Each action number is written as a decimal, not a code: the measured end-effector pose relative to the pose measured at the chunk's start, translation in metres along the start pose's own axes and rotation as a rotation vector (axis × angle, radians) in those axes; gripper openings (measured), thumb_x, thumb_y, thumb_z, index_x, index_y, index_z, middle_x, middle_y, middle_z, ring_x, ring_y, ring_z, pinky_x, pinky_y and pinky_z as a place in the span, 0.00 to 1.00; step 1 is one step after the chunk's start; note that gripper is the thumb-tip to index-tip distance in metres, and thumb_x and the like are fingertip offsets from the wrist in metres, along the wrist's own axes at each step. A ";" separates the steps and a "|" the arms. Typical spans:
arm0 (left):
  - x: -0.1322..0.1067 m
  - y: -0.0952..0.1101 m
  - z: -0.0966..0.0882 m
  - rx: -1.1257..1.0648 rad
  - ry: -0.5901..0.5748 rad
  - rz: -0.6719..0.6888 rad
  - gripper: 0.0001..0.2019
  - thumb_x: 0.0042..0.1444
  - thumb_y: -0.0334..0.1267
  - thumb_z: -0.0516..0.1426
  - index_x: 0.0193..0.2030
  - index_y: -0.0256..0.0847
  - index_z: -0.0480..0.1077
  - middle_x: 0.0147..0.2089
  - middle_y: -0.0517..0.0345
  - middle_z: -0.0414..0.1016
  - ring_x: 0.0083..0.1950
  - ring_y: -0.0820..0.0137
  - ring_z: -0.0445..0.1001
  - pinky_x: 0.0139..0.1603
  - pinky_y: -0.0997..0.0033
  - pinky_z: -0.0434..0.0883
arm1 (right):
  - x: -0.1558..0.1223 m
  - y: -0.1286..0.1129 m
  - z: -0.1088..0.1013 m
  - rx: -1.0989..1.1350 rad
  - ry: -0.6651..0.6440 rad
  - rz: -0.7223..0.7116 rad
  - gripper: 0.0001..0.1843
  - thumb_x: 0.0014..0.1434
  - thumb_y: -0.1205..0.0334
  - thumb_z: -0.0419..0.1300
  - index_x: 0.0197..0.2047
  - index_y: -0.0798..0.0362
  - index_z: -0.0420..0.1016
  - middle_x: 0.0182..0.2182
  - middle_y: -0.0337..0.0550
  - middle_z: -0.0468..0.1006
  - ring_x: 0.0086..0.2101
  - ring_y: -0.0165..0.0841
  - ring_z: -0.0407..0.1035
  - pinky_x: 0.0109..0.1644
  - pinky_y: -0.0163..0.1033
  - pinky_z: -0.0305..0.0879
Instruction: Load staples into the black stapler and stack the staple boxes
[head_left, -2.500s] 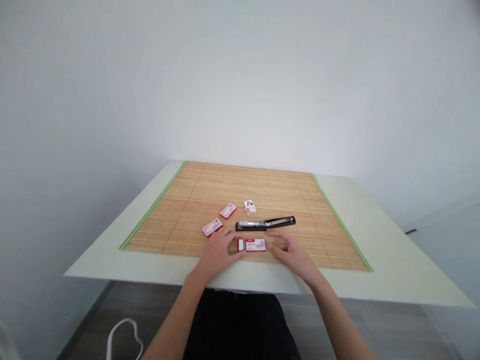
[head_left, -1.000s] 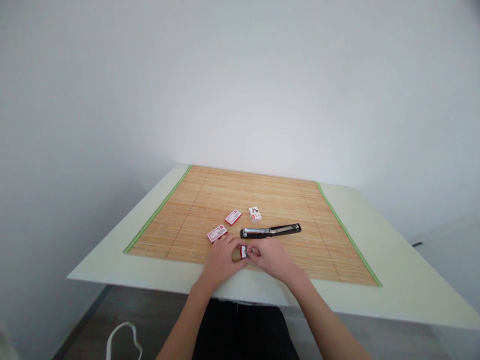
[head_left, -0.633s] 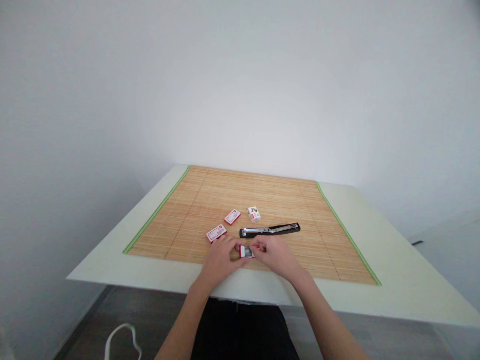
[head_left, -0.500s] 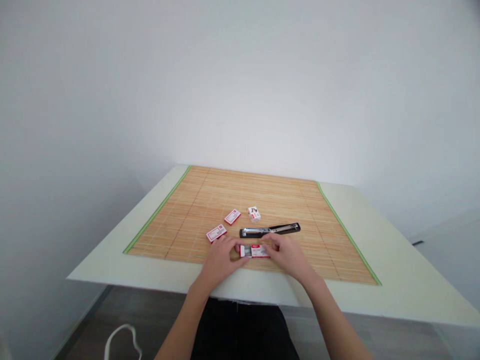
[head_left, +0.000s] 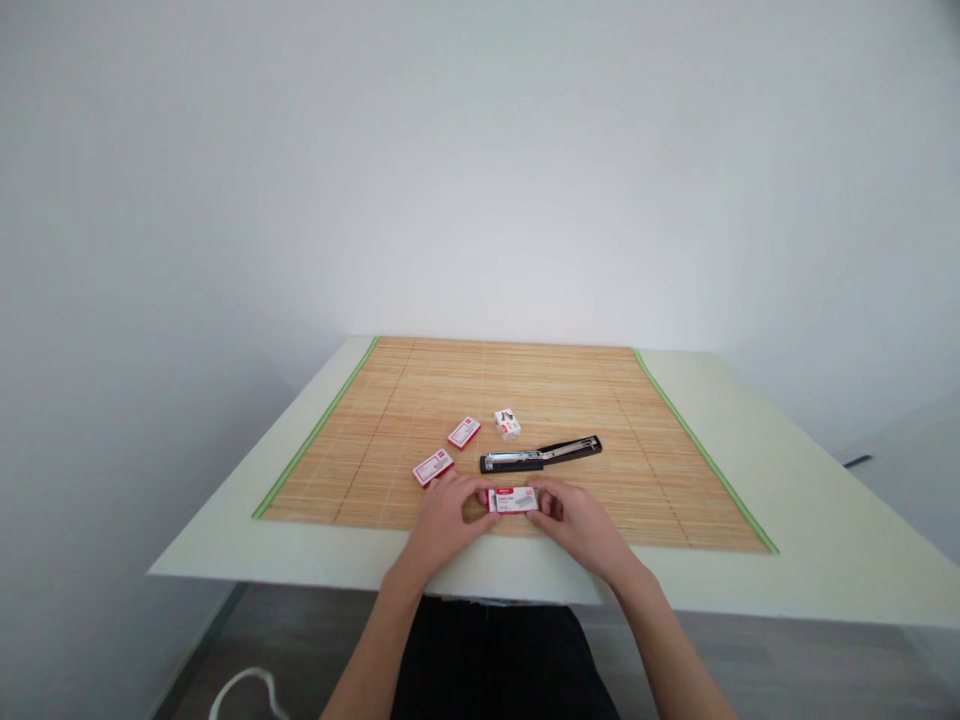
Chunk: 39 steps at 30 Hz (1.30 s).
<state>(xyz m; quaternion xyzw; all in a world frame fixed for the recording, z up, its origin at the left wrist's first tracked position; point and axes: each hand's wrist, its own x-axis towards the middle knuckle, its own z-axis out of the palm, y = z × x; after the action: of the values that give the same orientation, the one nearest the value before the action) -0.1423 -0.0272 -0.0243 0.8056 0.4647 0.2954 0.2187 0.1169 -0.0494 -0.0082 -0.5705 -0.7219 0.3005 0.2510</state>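
Note:
A small red-and-white staple box [head_left: 514,499] lies between my hands, low over the near part of the bamboo mat. My left hand [head_left: 448,512] grips its left end between thumb and fingers. At the right end, my right hand [head_left: 574,520] holds it the same way. The box looks nearly shut, with a narrow strip of its inner tray at the left. Just beyond it an opened black stapler [head_left: 540,456] lies on the mat, its metal channel showing. Whether staples sit in the channel is too small to tell.
Two more red-and-white boxes [head_left: 433,467] [head_left: 464,432] lie left of the stapler, the nearer one by my left fingertips. A small white box [head_left: 507,424] stands behind the stapler. The bamboo mat [head_left: 600,390] with green edges covers much of the white table [head_left: 810,520]. A wall rises behind.
The staple box's inner tray has slid into its sleeve, so the box is shorter and nearly closed. My right hand has shifted to its right end. The view has tilted slightly.

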 end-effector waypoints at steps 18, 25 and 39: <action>-0.001 0.005 -0.004 -0.045 0.033 -0.039 0.13 0.56 0.42 0.66 0.48 0.50 0.76 0.44 0.58 0.79 0.46 0.60 0.76 0.51 0.58 0.71 | 0.001 0.021 -0.006 0.090 0.001 -0.006 0.19 0.59 0.53 0.66 0.53 0.49 0.79 0.25 0.34 0.71 0.27 0.32 0.65 0.32 0.36 0.58; -0.002 0.007 -0.003 -0.065 0.074 -0.037 0.12 0.53 0.37 0.65 0.45 0.49 0.73 0.42 0.60 0.78 0.43 0.63 0.75 0.46 0.61 0.70 | 0.002 0.030 -0.003 0.138 0.010 -0.025 0.19 0.59 0.52 0.65 0.52 0.50 0.78 0.26 0.33 0.69 0.26 0.31 0.64 0.31 0.36 0.58; -0.001 0.003 -0.005 -0.120 0.047 -0.018 0.17 0.55 0.40 0.63 0.52 0.46 0.74 0.40 0.60 0.76 0.38 0.68 0.71 0.40 0.69 0.67 | -0.006 0.023 0.001 0.131 0.078 -0.065 0.23 0.60 0.50 0.64 0.56 0.51 0.77 0.26 0.34 0.71 0.27 0.32 0.66 0.33 0.36 0.63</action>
<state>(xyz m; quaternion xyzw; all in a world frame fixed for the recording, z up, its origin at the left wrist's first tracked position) -0.1444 -0.0285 -0.0190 0.7795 0.4586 0.3397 0.2581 0.1330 -0.0519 -0.0251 -0.5406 -0.7085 0.3163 0.3253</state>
